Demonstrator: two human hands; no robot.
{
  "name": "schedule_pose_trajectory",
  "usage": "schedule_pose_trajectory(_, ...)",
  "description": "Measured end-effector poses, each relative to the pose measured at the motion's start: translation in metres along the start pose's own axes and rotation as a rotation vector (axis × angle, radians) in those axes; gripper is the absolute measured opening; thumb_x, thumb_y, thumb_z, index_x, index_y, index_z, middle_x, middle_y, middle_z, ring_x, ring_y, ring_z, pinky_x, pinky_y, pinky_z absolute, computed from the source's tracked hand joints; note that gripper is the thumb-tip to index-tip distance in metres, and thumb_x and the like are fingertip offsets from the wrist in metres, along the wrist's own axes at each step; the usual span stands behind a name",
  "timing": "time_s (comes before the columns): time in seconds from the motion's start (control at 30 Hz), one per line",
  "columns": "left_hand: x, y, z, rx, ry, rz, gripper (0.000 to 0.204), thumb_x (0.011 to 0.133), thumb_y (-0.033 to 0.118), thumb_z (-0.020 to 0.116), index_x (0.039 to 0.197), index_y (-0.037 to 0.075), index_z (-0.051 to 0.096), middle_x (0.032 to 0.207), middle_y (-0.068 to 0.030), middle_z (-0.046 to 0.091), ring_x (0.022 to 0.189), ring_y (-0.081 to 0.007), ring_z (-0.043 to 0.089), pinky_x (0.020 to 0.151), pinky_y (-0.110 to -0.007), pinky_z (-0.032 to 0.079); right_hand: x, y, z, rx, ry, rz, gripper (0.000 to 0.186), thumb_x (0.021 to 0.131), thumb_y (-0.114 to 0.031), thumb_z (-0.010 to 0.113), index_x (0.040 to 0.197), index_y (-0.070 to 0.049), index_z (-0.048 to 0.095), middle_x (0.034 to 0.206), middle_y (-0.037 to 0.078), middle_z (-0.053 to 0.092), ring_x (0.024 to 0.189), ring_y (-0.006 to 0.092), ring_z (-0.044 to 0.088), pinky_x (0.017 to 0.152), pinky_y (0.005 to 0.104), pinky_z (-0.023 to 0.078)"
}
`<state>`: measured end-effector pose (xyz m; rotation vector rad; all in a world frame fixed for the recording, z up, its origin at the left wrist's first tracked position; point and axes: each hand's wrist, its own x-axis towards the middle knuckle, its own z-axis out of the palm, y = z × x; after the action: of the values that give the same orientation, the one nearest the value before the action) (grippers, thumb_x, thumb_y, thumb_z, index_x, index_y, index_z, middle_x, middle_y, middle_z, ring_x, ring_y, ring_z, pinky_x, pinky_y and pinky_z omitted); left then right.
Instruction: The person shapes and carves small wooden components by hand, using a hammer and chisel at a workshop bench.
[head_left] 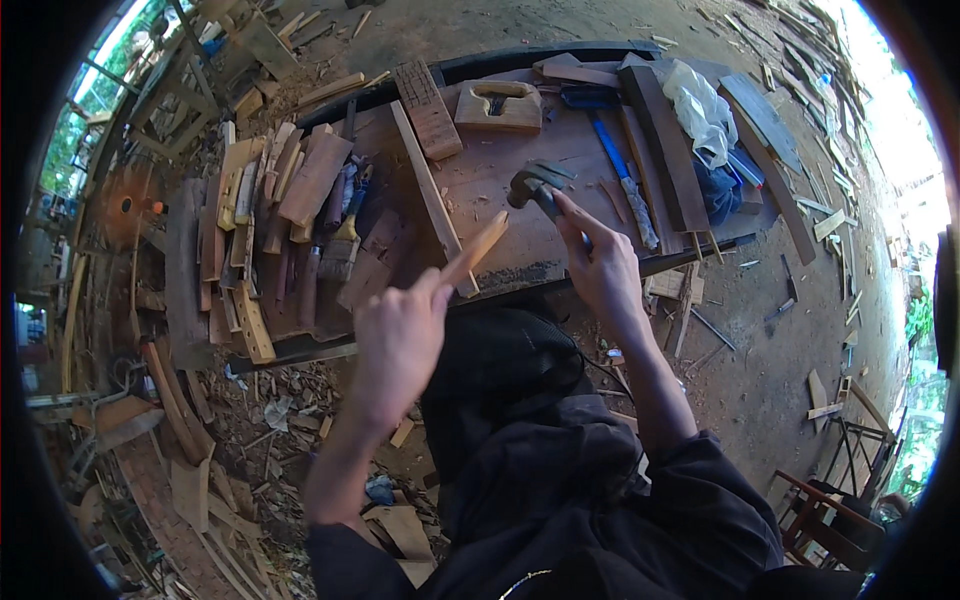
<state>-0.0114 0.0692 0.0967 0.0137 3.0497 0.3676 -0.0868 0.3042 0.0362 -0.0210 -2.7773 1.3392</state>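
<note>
My left hand (400,330) grips a short, tapered light-wood piece (479,245) that points up and right over the bench. My right hand (598,255) is closed on a claw hammer (532,184), whose metal head sits just above and right of that piece's tip. Beneath them is a worn bench top (530,250). A long thin slat (422,170) lies on it behind the wooden piece, and a block with a hollowed slot (498,107) stands farther back, near a grooved board (428,110).
Stacked offcuts (312,190) and a paintbrush (342,248) crowd the bench's left. A blue-handled tool (615,150), dark boards (665,150) and a white plastic bag (700,110) lie to the right. Scattered wood scraps (828,220) cover the surrounding dirt floor. A wooden chair (815,525) is at lower right.
</note>
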Motion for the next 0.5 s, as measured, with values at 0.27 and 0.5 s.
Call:
schedule_pose_trajectory(0.27,-0.054,0.039,0.088,0.021,0.197,-0.071,0.033,0.11,0.023,0.059,0.137,0.006,0.065,0.077,-0.0178,0.075,0.068,-0.0364,0.076,0.059,-0.047,0.061,-0.003,-0.005,-0.009,-0.072,-0.026,-0.051,0.038,0.106,-0.025,0.065,0.143,-0.027,0.069,0.086,0.022,0.073,0.076,0.0417,0.072,0.068,0.0474,0.055)
schedule_pose_trajectory(0.5,-0.062,0.055,0.12,0.05,0.315,-0.077,0.035,0.109,0.021,0.061,0.137,-0.001,0.064,0.069,-0.0119,0.069,0.058,-0.0318,0.073,0.05,-0.04,0.059,-0.004,0.015,-0.005,-0.159,0.033,-0.246,0.038,0.104,-0.02,0.067,0.142,-0.023,0.07,0.083,0.02,0.072,0.069,0.0362,0.072,0.065,0.0449,0.055)
